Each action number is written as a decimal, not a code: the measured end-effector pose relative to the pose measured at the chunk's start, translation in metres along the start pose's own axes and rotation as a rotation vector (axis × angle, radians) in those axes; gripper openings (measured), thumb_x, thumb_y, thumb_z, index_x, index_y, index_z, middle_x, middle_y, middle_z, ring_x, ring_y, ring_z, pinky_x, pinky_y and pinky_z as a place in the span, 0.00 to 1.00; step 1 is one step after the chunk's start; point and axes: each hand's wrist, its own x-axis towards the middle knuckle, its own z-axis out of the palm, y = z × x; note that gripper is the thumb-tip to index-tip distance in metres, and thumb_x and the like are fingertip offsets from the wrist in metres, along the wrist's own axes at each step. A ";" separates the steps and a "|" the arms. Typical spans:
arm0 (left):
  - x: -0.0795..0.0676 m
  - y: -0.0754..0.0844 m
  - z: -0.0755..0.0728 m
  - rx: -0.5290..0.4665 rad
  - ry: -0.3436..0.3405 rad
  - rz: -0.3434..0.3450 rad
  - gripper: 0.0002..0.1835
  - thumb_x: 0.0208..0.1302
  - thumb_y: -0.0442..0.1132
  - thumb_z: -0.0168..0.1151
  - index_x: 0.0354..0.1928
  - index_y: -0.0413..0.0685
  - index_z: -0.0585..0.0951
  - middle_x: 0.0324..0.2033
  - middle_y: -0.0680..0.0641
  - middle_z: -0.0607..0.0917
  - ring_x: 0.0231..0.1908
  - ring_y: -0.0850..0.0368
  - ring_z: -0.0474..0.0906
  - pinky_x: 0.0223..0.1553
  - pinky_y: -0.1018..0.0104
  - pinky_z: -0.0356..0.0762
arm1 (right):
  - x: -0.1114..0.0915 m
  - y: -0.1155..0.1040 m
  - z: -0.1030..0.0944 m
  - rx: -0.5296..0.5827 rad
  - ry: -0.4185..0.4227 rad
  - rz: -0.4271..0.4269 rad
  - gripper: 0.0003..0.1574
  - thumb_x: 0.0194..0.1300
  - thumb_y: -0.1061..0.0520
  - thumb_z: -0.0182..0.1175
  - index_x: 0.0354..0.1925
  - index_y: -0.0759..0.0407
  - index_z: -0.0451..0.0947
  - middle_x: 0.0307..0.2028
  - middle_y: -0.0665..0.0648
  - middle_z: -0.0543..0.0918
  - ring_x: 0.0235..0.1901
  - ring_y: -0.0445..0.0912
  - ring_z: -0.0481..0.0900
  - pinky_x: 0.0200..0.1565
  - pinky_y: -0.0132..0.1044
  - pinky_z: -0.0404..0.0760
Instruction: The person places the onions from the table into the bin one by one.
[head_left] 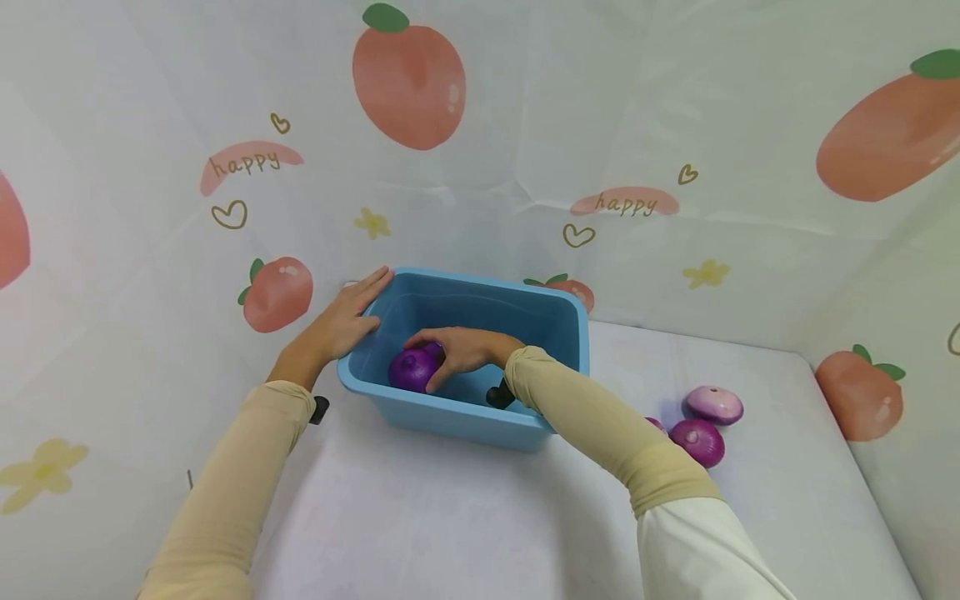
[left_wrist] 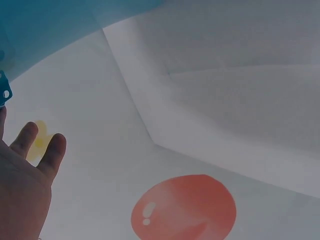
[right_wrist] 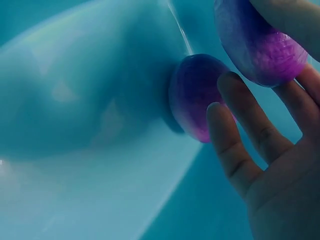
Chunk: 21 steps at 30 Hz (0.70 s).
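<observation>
A blue plastic bin [head_left: 465, 417] stands on the white-covered table. Inside it, at the left end, my right hand [head_left: 463, 348] holds a purple onion [head_left: 411, 371] between thumb and fingers. The right wrist view shows this held onion [right_wrist: 270, 57] near the thumb, with a second onion [right_wrist: 195, 97] against the bin's wall just past the fingertips. My left hand [head_left: 341, 323] lies on the bin's left rim, its fingers stretched toward the far corner and holding no onion. In the left wrist view, part of that hand [left_wrist: 22, 185] appears below the bin's side [left_wrist: 65, 30].
Right of the bin, partly behind my right sleeve, lie a purple onion [head_left: 697, 442], a paler onion [head_left: 714, 405] and a sliver of another [head_left: 655, 423]. A white cloth backdrop [head_left: 480, 200] printed with fruit rises close behind the bin.
</observation>
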 end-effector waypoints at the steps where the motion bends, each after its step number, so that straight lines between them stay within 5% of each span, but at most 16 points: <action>1: 0.000 0.000 0.000 0.000 -0.002 0.001 0.43 0.66 0.39 0.44 0.82 0.66 0.45 0.83 0.56 0.45 0.81 0.36 0.42 0.73 0.23 0.48 | 0.000 0.000 0.000 -0.001 -0.001 0.000 0.53 0.58 0.46 0.75 0.76 0.45 0.61 0.73 0.53 0.69 0.72 0.50 0.67 0.69 0.45 0.75; 10: -0.002 0.000 -0.001 -0.004 0.002 0.016 0.44 0.65 0.39 0.44 0.83 0.64 0.46 0.83 0.55 0.46 0.81 0.35 0.42 0.73 0.24 0.48 | -0.002 0.000 0.003 -0.015 -0.034 0.026 0.60 0.57 0.47 0.75 0.80 0.47 0.55 0.75 0.56 0.66 0.73 0.52 0.65 0.73 0.50 0.69; 21: 0.000 -0.002 0.000 -0.015 0.003 0.017 0.44 0.65 0.38 0.44 0.82 0.64 0.46 0.83 0.55 0.46 0.81 0.35 0.43 0.73 0.24 0.50 | -0.003 0.000 0.001 -0.042 -0.037 0.036 0.57 0.58 0.46 0.74 0.79 0.47 0.56 0.77 0.53 0.65 0.77 0.51 0.61 0.76 0.52 0.65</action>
